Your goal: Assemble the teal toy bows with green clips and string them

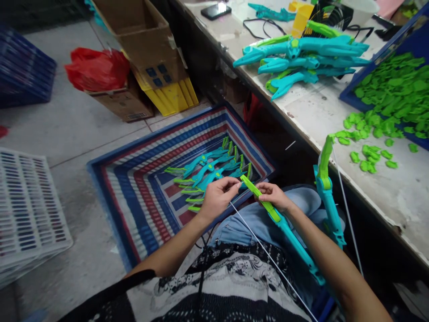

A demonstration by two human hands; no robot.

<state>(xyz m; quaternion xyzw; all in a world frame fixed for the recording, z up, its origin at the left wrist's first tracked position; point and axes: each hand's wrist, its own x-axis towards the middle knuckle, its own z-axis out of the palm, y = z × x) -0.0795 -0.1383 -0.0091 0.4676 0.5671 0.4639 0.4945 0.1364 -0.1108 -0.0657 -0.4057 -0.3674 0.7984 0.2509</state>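
My right hand (273, 196) is closed around the green limb of a teal and green toy bow (284, 230), which slants across my lap. At the limb's tip, the thumb and fingers of my left hand (219, 194) are pinched together on a white string (258, 241). That string runs down past my shirt to the lower edge. Whether its end is hooked on the tip is hidden by my fingers. Another teal and green bow part (325, 183) stands by the table edge on the right, with a white string beside it.
A striped, lined bin (134, 179) on the floor holds several bows (211, 167). On the worktable (301, 105) lie stacked teal bow parts (298, 53), a phone (216, 11) and loose green pieces (370, 156) beside a blue crate (355, 91). Cartons (144, 49) and a white crate (30, 210) stand left.
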